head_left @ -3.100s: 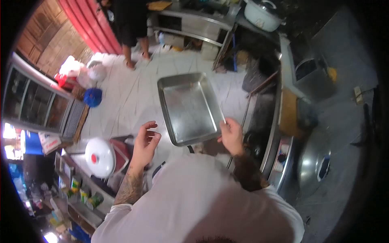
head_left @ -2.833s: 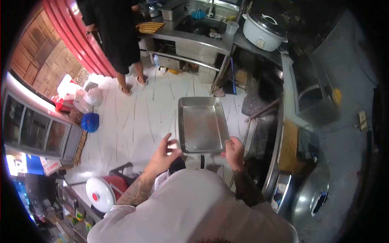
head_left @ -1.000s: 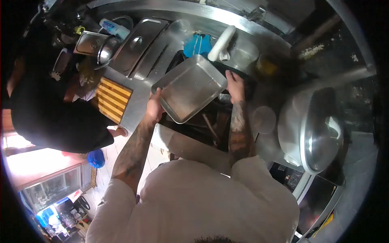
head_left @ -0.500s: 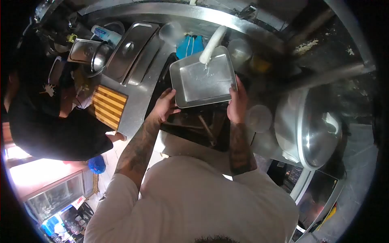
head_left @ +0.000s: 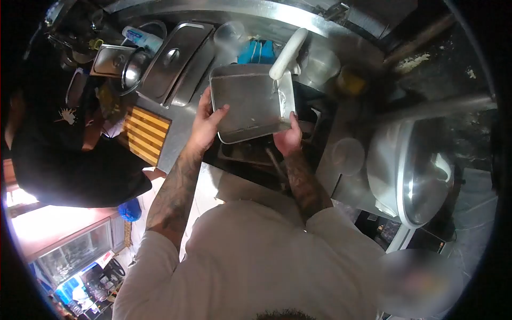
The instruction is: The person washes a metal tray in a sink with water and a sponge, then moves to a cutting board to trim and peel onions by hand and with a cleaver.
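Note:
A rectangular metal pan (head_left: 245,104) is held over the dark sink (head_left: 314,114), tilted. My left hand (head_left: 207,121) grips its left side, with the thumb over the rim. My right hand (head_left: 289,137) holds the lower right corner. Above the pan's right side hangs the white faucet (head_left: 289,53), and water runs from it onto the pan's right wall. A blue cloth-like item (head_left: 256,52) lies just behind the pan.
A striped wooden board (head_left: 145,134) lies on the steel counter at left, near lidded metal trays (head_left: 173,61) and a metal bowl (head_left: 136,69). A person in black (head_left: 69,154) stands at far left. A large rice cooker (head_left: 408,170) is at right.
The pan has gone from over the floor to under the faucet, where water now runs. Since half a second ago it has shifted left and tilted. My left hand, earlier off the pan, now grips it.

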A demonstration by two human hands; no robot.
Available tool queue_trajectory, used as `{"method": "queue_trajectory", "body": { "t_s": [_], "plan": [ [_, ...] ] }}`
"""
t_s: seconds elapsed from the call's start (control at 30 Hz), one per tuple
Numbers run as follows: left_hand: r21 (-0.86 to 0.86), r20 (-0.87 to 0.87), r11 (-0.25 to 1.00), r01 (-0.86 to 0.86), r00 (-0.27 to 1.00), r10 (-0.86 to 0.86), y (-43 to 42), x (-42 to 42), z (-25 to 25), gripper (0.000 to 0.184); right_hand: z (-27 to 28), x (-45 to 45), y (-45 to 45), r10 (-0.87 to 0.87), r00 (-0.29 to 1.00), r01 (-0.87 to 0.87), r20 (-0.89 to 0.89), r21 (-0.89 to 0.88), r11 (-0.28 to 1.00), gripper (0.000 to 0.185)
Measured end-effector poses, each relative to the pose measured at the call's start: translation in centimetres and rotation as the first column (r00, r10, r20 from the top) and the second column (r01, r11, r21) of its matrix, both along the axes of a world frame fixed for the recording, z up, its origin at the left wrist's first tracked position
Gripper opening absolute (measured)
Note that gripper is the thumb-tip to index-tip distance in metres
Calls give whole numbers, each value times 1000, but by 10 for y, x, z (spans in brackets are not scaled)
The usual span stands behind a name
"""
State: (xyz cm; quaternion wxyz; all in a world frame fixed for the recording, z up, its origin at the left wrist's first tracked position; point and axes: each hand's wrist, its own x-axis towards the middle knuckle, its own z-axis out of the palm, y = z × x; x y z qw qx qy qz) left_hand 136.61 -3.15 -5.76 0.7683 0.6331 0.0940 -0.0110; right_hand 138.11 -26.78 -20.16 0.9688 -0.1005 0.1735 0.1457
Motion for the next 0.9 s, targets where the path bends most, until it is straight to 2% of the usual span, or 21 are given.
{"method": "queue_trajectory", "body": {
  "t_s": [0.07,0.13,0.17,0.23,0.27,0.33,0.37,0.4,0.43,0.47,0.5,0.53,0.63,0.7,0.73,0.77,0.8,0.83,0.87,0.9],
  "plan": [
    [59,62,998,-4,998,1,-2,-2,6,78,7,3,13,-59,998,60,18,-47,997,36],
    [0,-84,997,-79,993,79,-8,-5,19,68,-4,4,12,30,997,-21,65,-135,991,40],
    [0,-84,997,-80,993,80,-10,-7,24,68,-9,3,10,31,997,-22,65,-135,991,40],
    [55,-140,985,-166,975,172,-13,-9,29,82,-8,3,3,135,989,-151,-69,-401,903,44],
    [54,-138,985,-165,975,171,-8,-8,19,82,-7,3,-3,134,989,-150,-67,-402,903,44],
    [-9,-253,978,-207,947,198,11,-6,-10,69,39,-1,-15,158,987,-150,4,-287,946,44],
    [-9,-251,978,-210,947,201,13,-9,-8,69,52,-1,-24,197,980,-193,-15,-287,938,46],
    [-224,-418,959,-175,906,68,13,-14,-2,62,76,-2,-29,198,980,-194,-14,-288,938,46],
    [-431,-541,886,-171,835,-102,13,-17,0,57,105,-4,-34,226,973,-219,-44,-473,853,46],
    [-433,-542,886,-165,833,-109,14,-19,-6,57,125,-6,-40,241,967,-236,-81,-638,733,47],
    [-542,-512,831,-130,834,-204,12,-22,-13,52,133,-6,-47,304,951,-253,-53,-701,667,47],
    [-643,-472,759,-97,832,-293,10,-26,-21,49,132,-8,-54,297,953,-252,-60,-703,665,47],
    [-626,-532,768,-135,794,-294,2,-27,-26,48,144,-10,-64,361,929,-311,-81,-697,646,49],
    [-593,-556,794,-133,782,-283,-5,-25,-24,48,157,-22,-62,280,959,-200,-38,-788,582,51],
    [-555,-589,821,-130,759,-278,-7,-27,-24,48,155,-26,-61,283,958,-206,-41,-786,583,51],
    [-465,-578,885,-17,763,-289,-4,-25,-39,48,153,-30,-62,218,976,-109,6,-853,510,51],
    [-466,-580,885,-14,760,-293,-9,-24,-39,48,152,-34,-63,154,986,-11,60,-906,423,52],
    [-377,-598,926,29,756,-267,-16,-22,-39,47,152,-37,-67,150,987,-10,59,-907,422,52],
    [-282,-609,957,73,757,-237,-21,-17,-38,47,152,-36,-70,196,980,-3,40,-976,216,54],
    [-285,-598,957,60,769,-226,-23,-12,-43,45,151,-37,-72,220,975,2,26,-994,109,55]
  ]
}}
